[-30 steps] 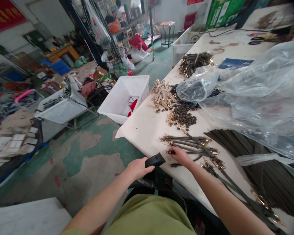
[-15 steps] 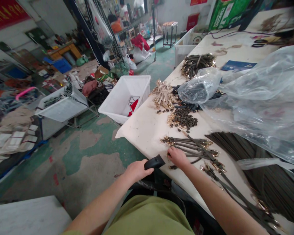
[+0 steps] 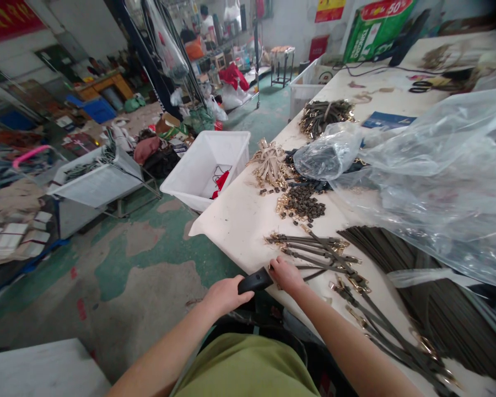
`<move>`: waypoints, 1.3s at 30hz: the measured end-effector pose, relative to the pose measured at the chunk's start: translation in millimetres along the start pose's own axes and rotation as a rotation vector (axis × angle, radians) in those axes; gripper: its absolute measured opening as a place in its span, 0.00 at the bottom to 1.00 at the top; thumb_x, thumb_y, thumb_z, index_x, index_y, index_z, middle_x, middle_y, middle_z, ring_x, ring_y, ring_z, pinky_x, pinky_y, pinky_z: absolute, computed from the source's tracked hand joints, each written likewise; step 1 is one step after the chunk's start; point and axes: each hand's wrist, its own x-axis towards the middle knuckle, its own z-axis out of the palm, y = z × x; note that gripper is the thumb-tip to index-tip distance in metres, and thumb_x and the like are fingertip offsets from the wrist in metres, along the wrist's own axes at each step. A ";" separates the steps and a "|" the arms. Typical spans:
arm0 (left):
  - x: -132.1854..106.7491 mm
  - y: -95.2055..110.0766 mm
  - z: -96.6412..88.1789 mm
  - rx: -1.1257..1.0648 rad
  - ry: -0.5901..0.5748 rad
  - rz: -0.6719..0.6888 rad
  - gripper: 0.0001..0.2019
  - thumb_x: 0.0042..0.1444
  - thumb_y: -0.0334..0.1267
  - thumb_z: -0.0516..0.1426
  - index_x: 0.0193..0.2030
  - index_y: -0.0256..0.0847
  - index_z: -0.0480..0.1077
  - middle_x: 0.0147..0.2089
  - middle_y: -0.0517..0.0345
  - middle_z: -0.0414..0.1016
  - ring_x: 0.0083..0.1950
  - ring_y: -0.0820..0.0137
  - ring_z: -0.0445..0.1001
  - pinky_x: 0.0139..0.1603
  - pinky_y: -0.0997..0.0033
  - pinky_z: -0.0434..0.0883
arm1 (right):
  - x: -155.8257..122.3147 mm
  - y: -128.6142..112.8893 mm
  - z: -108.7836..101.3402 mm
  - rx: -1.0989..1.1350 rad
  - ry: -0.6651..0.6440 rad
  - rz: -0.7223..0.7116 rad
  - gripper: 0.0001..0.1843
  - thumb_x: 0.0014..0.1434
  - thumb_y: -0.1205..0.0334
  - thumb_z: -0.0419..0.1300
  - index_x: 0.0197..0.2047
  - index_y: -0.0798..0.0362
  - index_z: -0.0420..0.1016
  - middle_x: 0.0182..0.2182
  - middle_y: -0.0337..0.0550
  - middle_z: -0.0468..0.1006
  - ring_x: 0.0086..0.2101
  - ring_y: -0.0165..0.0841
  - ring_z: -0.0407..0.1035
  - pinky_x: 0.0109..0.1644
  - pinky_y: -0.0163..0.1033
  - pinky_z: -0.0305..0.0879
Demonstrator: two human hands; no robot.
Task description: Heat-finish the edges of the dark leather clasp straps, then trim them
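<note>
Shifted since the earlier frame: our right hand has drawn back toward the near edge of the worktop, closer to the left hand, which is wrapped around a black handled object. The hands stand just apart. The right hand, the nearer, lies at the near ends of the dark straps with gold buckles; whether it grips one we cannot tell. Their long axes run roughly across the worktop, ahead and rightward. Farther on: dark buckled pieces, clear plastic sheeting, a white plastic crate.
</note>
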 end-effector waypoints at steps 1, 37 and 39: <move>-0.2 0.4 0.1 -0.003 0.002 -0.002 0.21 0.49 0.57 0.49 0.43 0.46 0.66 0.38 0.54 0.75 0.39 0.62 0.73 0.31 0.72 0.65 | 2.9 -0.2 -2.0 0.018 0.014 0.028 0.12 0.59 0.55 0.47 0.40 0.53 0.64 0.37 0.46 0.69 0.34 0.32 0.67 0.32 0.34 0.56; 11.7 7.5 -10.8 0.141 -0.007 0.012 0.25 0.48 0.59 0.47 0.46 0.46 0.66 0.41 0.53 0.75 0.41 0.60 0.73 0.36 0.69 0.67 | -22.0 36.5 11.2 0.239 0.191 0.045 0.11 0.56 0.55 0.51 0.37 0.49 0.71 0.34 0.41 0.70 0.39 0.33 0.63 0.43 0.36 0.54; 16.4 12.7 -10.5 0.182 -0.010 0.024 0.25 0.48 0.59 0.47 0.45 0.45 0.67 0.40 0.52 0.75 0.40 0.59 0.73 0.36 0.68 0.68 | -22.3 32.3 7.0 0.193 0.190 0.059 0.11 0.56 0.56 0.51 0.38 0.49 0.71 0.35 0.43 0.70 0.40 0.34 0.62 0.44 0.38 0.53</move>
